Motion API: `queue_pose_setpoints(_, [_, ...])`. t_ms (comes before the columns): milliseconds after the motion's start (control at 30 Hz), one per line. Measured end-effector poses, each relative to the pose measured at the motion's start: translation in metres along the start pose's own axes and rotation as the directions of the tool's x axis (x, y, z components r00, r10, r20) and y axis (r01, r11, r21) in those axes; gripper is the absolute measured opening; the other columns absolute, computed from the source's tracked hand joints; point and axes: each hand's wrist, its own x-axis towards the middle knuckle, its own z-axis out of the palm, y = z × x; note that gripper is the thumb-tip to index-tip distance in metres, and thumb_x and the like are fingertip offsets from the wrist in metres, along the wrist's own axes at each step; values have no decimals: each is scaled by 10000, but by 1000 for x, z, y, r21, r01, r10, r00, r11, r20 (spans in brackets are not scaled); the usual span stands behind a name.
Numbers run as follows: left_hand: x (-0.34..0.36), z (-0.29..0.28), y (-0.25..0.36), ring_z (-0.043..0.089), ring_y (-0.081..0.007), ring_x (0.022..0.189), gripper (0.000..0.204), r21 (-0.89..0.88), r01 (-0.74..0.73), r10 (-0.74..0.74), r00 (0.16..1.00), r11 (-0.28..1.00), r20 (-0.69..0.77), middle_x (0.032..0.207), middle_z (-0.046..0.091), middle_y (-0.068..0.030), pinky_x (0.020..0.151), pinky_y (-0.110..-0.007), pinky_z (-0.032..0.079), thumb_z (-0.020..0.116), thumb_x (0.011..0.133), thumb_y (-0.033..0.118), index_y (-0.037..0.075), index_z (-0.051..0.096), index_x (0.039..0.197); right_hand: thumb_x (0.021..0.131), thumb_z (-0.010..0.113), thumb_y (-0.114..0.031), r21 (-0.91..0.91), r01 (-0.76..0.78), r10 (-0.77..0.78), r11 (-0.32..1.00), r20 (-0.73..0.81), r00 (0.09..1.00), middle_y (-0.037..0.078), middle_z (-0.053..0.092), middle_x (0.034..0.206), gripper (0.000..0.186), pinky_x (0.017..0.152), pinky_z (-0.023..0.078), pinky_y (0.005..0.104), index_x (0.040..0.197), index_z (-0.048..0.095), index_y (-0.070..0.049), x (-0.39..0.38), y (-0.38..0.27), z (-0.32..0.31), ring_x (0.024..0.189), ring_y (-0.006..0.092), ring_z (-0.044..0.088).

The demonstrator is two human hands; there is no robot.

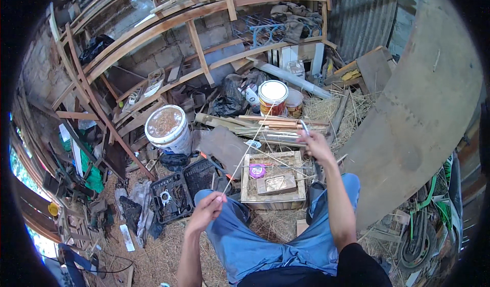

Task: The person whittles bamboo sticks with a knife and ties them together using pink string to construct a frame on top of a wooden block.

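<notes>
My left hand (209,210) pinches the near end of a long, thin pale stick (245,159), which slants up and away. Raised at the right, my right hand (316,146) grips a slim silver tool (305,127), which looks like a knife. Between my knees stands a wooden crate (247,195), with a wooden block (275,184) and a pink round object (256,170), possibly a tape measure, on it. Loose thin sticks (286,165) cross over it. Bundles of wooden strips (250,126) lie just beyond.
Buckets (166,123) stand behind the crate. An open black tool case (171,197) lies at left; a large sheet panel (403,118) leans at right. Curved wooden frames (204,16) line the back wall. Another person's jeans-clad leg (76,259) shows at lower left, beside a cord (122,264).
</notes>
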Motion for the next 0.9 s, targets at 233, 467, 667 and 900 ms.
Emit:
queue_pose_setpoints(233, [28, 40, -15, 271, -42, 533, 176, 44, 48, -54, 988, 998, 145, 644, 344, 58, 466, -198, 224, 439, 983, 219, 74, 537, 965, 982, 391, -393, 500, -160, 5, 851, 298, 955, -23, 493, 740, 454, 409, 214, 152, 1239, 488, -31, -11, -20, 16, 496, 10, 271])
queue_pose_setpoints(467, [44, 63, -29, 453, -68, 547, 184, 114, -32, 13, 987, 993, 159, 703, 495, -2, 483, -206, 371, 497, 958, 160, 8, 541, 1053, 972, 462, -314, 394, -68, -63, 917, 311, 948, -24, 507, 682, 331, 420, 263, 162, 1037, 580, -12, -15, -19, 15, 484, 17, 342])
queue_pose_setpoints(667, [73, 101, -3, 442, -47, 510, 144, 270, -181, 206, 976, 946, -67, 697, 518, -2, 429, -200, 335, 514, 943, 118, 5, 573, 1009, 964, 491, -239, 266, -63, -53, 962, 405, 913, 3, 543, 666, 253, 407, 258, 176, 985, 579, -3, -31, -18, 41, 475, 18, 351])
queue_pose_setpoints(900, [75, 98, -5, 385, -25, 515, 135, 85, -245, 256, 954, 966, -159, 698, 518, 12, 440, -185, 296, 533, 930, 110, 4, 597, 986, 938, 537, -241, 189, -103, -35, 977, 612, 790, -24, 568, 651, 217, 450, 320, 186, 850, 601, -54, -52, -26, 72, 506, 24, 420])
